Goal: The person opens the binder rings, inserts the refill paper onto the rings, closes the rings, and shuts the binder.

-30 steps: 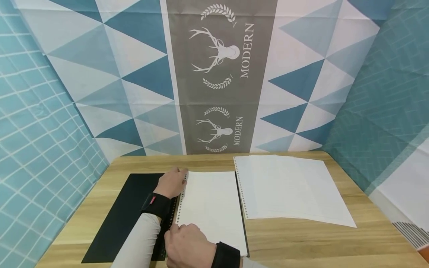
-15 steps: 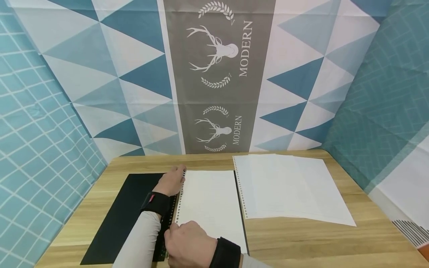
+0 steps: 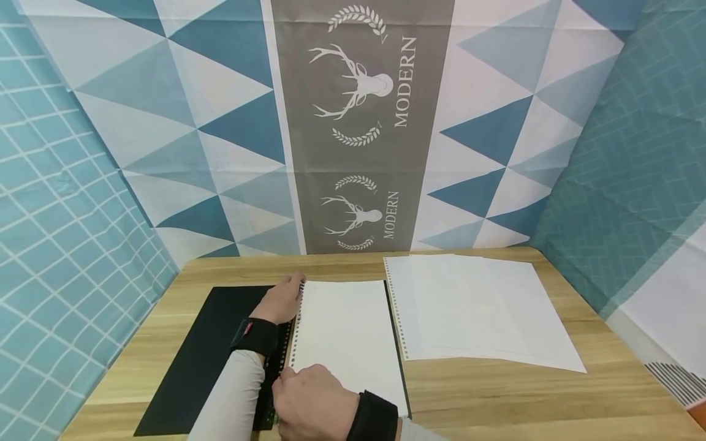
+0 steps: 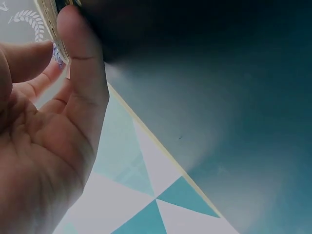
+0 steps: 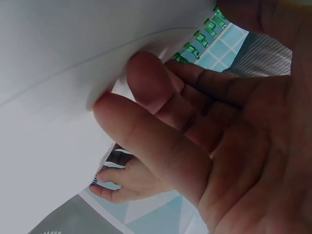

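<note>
Step in hand, as I judge it: working the rings (image 5: pixel 197 43) of my notebook (image 3: pixel 353 349), whether undoing or fastening them I cannot tell. The next move seems to call for firm, even pressure from me at both ends of the row, the holes held in line.

Items, left to right:
One black cover (image 3: pixel 193 361), folded out flat on the wooden table (image 3: pixel 496 401), holes along its inner edge.
One left hand (image 3: pixel 280 301), mine, at the far end of the rings; fingers bent, thumb and fingertips pinching there, little gap between.
One right hand (image 3: pixel 315 401), mine, at the near end; fingers curled in, tips on the rings, which show green here, and one fingertip against the page.
One stack of white pages (image 3: pixel 350 324), flat, holed edge toward the cover; how many holes have a ring through them I cannot tell.
One set of loose sheets (image 3: pixel 485 312), white, overlapping, just beside the stack, untouched by either hand
</note>
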`<state>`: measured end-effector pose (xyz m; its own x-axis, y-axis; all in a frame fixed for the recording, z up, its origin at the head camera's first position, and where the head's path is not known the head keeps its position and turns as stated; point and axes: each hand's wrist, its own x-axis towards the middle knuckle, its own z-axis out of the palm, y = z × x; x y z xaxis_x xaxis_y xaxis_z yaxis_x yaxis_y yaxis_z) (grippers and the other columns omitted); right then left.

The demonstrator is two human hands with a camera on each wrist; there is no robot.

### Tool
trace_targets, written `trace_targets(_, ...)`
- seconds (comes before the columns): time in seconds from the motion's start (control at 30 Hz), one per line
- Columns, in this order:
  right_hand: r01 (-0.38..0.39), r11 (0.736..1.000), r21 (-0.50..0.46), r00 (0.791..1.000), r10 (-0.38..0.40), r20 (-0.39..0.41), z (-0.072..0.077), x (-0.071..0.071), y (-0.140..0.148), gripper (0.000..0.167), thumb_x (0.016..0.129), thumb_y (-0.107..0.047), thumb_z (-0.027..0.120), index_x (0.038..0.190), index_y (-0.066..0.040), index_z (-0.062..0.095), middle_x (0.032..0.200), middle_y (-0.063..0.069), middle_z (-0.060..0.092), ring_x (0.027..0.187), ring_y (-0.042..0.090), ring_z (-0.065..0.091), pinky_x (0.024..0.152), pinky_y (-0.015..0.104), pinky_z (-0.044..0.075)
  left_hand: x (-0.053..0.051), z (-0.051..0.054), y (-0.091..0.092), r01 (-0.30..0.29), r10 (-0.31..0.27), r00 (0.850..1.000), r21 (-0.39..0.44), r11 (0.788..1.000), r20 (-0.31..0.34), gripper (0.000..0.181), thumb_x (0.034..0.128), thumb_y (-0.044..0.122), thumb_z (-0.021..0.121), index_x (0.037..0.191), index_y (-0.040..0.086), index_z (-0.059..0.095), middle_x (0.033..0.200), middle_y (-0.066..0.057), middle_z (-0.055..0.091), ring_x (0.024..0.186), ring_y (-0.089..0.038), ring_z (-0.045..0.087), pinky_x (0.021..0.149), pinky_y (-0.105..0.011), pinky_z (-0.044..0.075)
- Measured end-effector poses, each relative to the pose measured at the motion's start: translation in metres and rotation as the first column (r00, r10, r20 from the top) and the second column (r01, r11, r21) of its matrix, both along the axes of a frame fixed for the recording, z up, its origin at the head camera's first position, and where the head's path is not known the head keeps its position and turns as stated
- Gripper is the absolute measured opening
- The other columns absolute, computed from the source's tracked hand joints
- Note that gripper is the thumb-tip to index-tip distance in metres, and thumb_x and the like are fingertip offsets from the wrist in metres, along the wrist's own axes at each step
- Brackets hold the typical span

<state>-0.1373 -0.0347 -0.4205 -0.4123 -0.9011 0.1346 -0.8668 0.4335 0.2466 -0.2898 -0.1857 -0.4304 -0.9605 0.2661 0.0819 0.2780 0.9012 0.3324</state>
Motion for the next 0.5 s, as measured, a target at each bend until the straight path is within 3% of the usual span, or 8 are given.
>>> trace_targets(0.2, -0.015, 1.0, -0.009, 0.999, 0.016, 0.033, 0.0008, -0.0005, 0.0014, 0.018, 0.091, -0.04, 0.069, 0.09, -0.021, 0.068, 0.079, -0.01, 0.061, 0.048, -0.002, 0.04, 0.041, 0.016, 0.033, -0.0003, 0.0017, 0.0003, -0.018, 0.018, 1.0, 0.013, 1.0, -0.008, 0.037, 0.1041, 0.012, 0.056, 0.139, 0.003, 0.048, 0.127, -0.024, 0.06, 0.101, -0.036, 0.065, 0.084, -0.047, 0.052)
trace_targets(0.5, 0.008, 0.999, -0.031, 0.999, -0.007, 0.041, 0.0022, -0.0024, -0.0002, 0.021, 0.09, -0.044, 0.069, 0.086, -0.023, 0.066, 0.075, -0.01, 0.057, 0.045, -0.002, 0.034, 0.04, 0.017, 0.029, -0.0011, 0.0038, -0.0013, -0.036, 0.037, 0.999, 0.03, 0.999, -0.033, 0.035, 0.1035, 0.009, 0.055, 0.137, 0.0, 0.051, 0.113, -0.019, 0.067, 0.091, -0.032, 0.066, 0.073, -0.043, 0.05)
